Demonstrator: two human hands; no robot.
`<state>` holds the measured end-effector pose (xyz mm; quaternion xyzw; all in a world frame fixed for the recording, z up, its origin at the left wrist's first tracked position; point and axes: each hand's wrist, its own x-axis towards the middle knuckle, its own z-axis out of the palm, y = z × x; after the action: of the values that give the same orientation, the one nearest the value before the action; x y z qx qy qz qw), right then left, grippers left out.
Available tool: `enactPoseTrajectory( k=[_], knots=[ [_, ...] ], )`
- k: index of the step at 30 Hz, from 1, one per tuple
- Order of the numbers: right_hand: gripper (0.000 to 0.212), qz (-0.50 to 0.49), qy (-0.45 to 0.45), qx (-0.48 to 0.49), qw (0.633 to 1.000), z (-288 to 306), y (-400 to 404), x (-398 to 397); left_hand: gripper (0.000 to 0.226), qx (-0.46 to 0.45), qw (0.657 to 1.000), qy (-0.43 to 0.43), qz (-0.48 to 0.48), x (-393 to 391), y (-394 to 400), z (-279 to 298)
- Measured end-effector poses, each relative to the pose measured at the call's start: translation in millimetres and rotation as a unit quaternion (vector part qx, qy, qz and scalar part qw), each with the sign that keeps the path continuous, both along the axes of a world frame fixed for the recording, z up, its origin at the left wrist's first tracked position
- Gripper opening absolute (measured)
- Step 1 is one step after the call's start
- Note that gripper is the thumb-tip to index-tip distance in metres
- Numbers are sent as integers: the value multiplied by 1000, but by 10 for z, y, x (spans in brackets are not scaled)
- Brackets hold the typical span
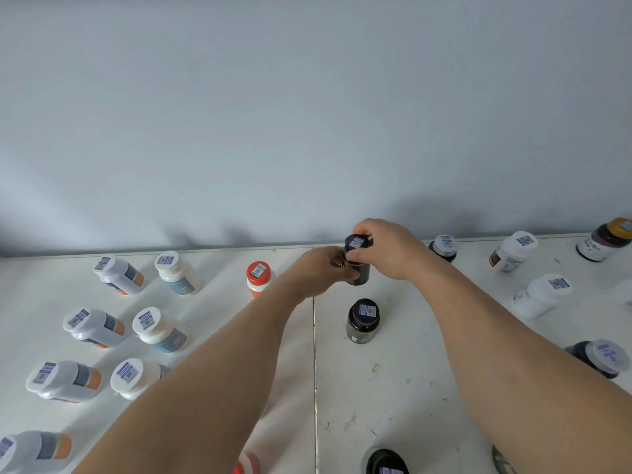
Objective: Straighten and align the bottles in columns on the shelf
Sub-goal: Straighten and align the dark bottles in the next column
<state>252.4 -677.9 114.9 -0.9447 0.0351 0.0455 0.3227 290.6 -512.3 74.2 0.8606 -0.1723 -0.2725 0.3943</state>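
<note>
Fingers (359,263) of both hands are wrapped around one dark bottle (358,268) at about 1 o'clock from the centre of my view, close to the back wall (307,114). I see the left hand (319,271) curled around the bottle's body from 9 o'clock, its forearm running down to 7 o'clock; the right hand (390,249) arches over from 3 o'clock, fingertips pinching the black cap, its forearm stretching to 5 o'clock. The bottle stands upright, dark glass or plastic, with a small barcode sticker on its cap; whether its base touches the shelf (410,388) I cannot tell. Just toward 6 o'clock from it stands a second dark bottle (363,321), upright, and a third dark cap (386,461) shows at the bottom edge in the same line. At 9 o'clock of the hands is an orange-capped bottle (259,278), partly hidden by the left wrist. Farther toward 9 o'clock, white bottles (159,325) stand in two rough columns. Toward 3 o'clock, more bottles are scattered: a dark one (444,248) by the wall, white ones (543,295), and a yellow-capped bottle (607,239) at the far edge. A seam (314,371) splits the white, scuffed shelf between my forearms.
</note>
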Motion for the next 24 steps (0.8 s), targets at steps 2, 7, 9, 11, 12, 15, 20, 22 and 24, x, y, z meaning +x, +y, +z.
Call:
enactPoseTrajectory(
  k=[2,7,9,11,12,15,20,22,24],
  knots=[
    [31,-17,-3,1,1000,61,-23,-6,21,-39,998,45,-12,18,26,75],
    [39,-58,-4,9,998,122,-56,-52,29,-71,990,116,-37,67,80,136],
    [40,-66,-6,3,998,133,-57,-69,37,-73,988,126,-49,76,85,131],
    [40,-70,-6,0,998,140,-52,-81,42,-71,987,130,-58,66,88,143],
    [40,-72,-5,1,997,144,-49,-84,44,-68,987,131,-60,63,89,149],
    [41,-74,-6,3,997,162,-34,-94,47,-67,987,133,-63,69,102,153],
    [41,-75,-10,4,997,184,-23,-95,46,-75,986,135,-67,85,106,142],
    [40,-77,-11,3,997,187,-19,-91,44,-77,986,131,-65,94,106,142],
    [39,-78,-12,4,997,178,-14,-86,38,-76,988,118,-62,115,106,138]
  ],
)
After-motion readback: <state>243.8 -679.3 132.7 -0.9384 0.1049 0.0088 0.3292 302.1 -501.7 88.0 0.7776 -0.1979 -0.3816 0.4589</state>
